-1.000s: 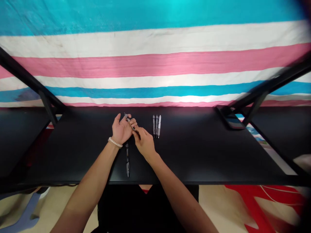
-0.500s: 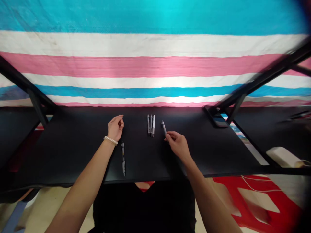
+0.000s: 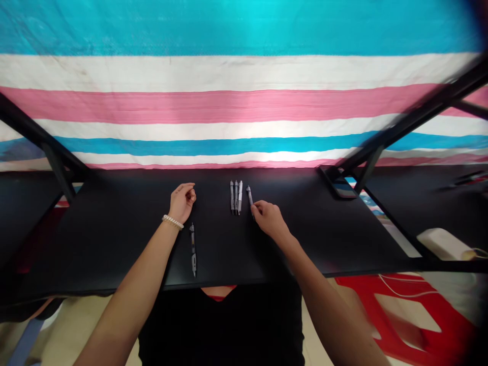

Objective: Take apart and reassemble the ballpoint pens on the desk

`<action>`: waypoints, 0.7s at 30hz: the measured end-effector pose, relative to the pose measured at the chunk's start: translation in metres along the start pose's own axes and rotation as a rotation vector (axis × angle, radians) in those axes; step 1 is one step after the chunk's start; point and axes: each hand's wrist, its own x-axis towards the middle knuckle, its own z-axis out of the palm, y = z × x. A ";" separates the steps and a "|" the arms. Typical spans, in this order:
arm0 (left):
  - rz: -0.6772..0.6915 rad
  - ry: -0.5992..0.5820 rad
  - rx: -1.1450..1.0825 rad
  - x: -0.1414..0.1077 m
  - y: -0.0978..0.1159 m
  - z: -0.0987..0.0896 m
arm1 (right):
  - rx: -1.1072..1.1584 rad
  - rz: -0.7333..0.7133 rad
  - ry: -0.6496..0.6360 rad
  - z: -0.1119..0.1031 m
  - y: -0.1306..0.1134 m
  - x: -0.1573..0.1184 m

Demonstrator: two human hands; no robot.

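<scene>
Three pens [image 3: 236, 197] aligned; right hand [image 3: 267, 217] pinching separate pen [image 3: 249, 195], left hand [image 3: 182, 202] loosely closed.

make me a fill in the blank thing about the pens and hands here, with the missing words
The person's ____ hand holds a pen.
Beside it, a group of ____ pens lies side by side.
In that group, the rightmost pen is mainly ____ in colour.
A pale bracelet circles the ____ wrist.

Missing words: right; three; white; left
</scene>
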 end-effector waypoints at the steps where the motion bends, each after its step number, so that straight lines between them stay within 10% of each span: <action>1: -0.005 0.004 -0.002 0.000 0.000 0.000 | -0.019 -0.008 0.000 0.000 0.000 0.000; 21: 0.018 -0.008 0.045 0.001 -0.002 0.003 | 0.018 0.009 0.063 0.018 -0.008 0.012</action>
